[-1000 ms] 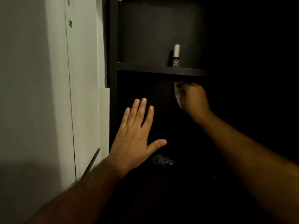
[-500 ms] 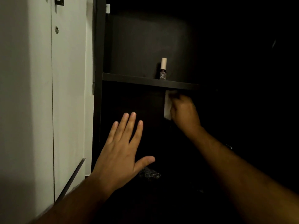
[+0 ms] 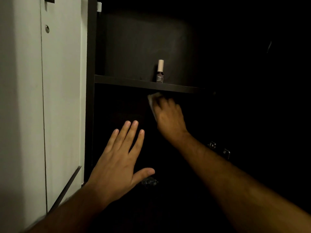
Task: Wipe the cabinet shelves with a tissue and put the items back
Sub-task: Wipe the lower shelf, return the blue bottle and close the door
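My right hand [image 3: 169, 117] grips a white crumpled tissue [image 3: 152, 101] and holds it up just under the front edge of the dark wooden cabinet shelf [image 3: 134, 84], directly below the one small nail polish bottle with a pale cylindrical cap [image 3: 160, 71] that stands upright on that shelf. The tissue touches or nearly touches the shelf's underside; I cannot tell which in the dark. My left hand [image 3: 119, 163] hovers flat, fingers straight and thumb spread, holding nothing, lower down and left of the shelf's middle, near the dark upright cabinet side panel [image 3: 91, 98]. Left of that panel is a white door [image 3: 62, 98]. The compartment below the shelf is open and deep, but almost black. Its back and floor are hard to make out. Something small and speckled [image 3: 149, 181] glints below my left thumb. Right of the shelf, the cabinet fades into darkness, with two metal fittings [image 3: 218, 148] faintly visible beyond my right forearm.
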`<move>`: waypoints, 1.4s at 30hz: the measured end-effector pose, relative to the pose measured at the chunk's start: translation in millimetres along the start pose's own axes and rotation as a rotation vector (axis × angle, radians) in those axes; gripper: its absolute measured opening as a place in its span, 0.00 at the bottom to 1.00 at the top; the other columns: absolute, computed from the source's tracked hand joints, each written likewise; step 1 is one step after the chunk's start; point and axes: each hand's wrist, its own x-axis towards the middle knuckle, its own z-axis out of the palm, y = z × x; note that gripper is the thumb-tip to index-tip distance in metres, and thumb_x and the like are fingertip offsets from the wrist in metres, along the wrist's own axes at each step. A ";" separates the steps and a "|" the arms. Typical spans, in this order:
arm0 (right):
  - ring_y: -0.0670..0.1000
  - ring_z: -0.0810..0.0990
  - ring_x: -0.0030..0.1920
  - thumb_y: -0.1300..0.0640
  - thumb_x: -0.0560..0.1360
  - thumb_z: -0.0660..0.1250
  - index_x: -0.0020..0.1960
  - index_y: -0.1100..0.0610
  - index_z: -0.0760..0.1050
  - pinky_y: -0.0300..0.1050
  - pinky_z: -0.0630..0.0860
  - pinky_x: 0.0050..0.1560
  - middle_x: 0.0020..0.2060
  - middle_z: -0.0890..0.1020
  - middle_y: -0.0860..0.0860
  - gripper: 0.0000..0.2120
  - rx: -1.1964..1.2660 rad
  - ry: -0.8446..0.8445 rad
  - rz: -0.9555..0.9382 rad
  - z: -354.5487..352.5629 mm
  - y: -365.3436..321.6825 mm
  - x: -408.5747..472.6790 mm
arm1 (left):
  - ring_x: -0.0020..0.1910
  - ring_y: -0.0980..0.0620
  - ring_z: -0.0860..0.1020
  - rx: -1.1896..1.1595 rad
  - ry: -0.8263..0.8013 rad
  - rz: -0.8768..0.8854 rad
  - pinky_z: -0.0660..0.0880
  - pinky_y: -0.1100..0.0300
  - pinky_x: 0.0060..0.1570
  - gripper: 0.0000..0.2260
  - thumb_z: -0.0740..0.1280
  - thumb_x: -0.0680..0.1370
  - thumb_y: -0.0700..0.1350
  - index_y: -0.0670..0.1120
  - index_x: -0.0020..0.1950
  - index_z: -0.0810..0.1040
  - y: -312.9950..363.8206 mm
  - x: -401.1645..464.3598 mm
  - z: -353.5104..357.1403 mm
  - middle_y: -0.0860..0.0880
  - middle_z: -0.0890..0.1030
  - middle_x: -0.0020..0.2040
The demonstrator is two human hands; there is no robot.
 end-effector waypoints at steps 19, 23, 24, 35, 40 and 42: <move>0.60 0.79 0.49 0.56 0.74 0.64 0.53 0.59 0.77 0.50 0.78 0.46 0.52 0.76 0.57 0.10 0.332 -0.386 0.046 13.0 16.7 -53.6 | 0.79 0.44 0.47 -0.065 0.007 -0.024 0.49 0.46 0.74 0.40 0.45 0.79 0.70 0.42 0.79 0.52 0.8 -3.4 -5.0 0.40 0.49 0.80; 0.57 0.79 0.52 0.55 0.77 0.65 0.52 0.58 0.81 0.48 0.77 0.52 0.51 0.79 0.57 0.10 0.363 -0.474 0.188 3.1 41.7 -32.8 | 0.79 0.45 0.46 -0.073 -0.004 -0.016 0.48 0.46 0.74 0.40 0.45 0.78 0.71 0.43 0.79 0.52 1.6 -3.5 -6.0 0.40 0.49 0.80; 0.57 0.79 0.51 0.54 0.77 0.65 0.51 0.59 0.81 0.47 0.76 0.52 0.50 0.80 0.58 0.10 0.385 -0.382 0.262 0.0 49.0 -23.6 | 0.79 0.45 0.46 -0.075 -0.003 -0.017 0.48 0.46 0.74 0.40 0.45 0.78 0.71 0.43 0.79 0.51 1.2 -3.6 -6.6 0.41 0.49 0.80; 0.57 0.79 0.55 0.62 0.72 0.69 0.53 0.57 0.81 0.44 0.75 0.53 0.54 0.79 0.56 0.10 0.261 -0.635 -0.083 27.9 24.4 -68.1 | 0.79 0.45 0.45 -0.088 -0.008 -0.019 0.48 0.46 0.74 0.40 0.44 0.78 0.71 0.44 0.80 0.49 2.1 -5.5 -6.1 0.41 0.47 0.80; 0.54 0.80 0.53 0.60 0.77 0.65 0.54 0.58 0.81 0.38 0.72 0.49 0.53 0.81 0.56 0.09 0.406 -0.358 0.340 12.0 61.7 -29.1 | 0.79 0.45 0.46 -0.095 -0.018 -0.011 0.47 0.46 0.74 0.39 0.45 0.78 0.71 0.44 0.79 0.50 1.9 -5.3 -6.0 0.41 0.48 0.80; 0.55 0.79 0.53 0.61 0.78 0.62 0.55 0.61 0.81 0.27 0.65 0.39 0.55 0.80 0.57 0.10 0.482 -0.121 0.486 2.7 67.3 -19.7 | 0.79 0.45 0.46 -0.096 -0.016 -0.010 0.47 0.46 0.74 0.39 0.44 0.78 0.71 0.44 0.79 0.49 1.6 -5.2 -6.0 0.41 0.48 0.80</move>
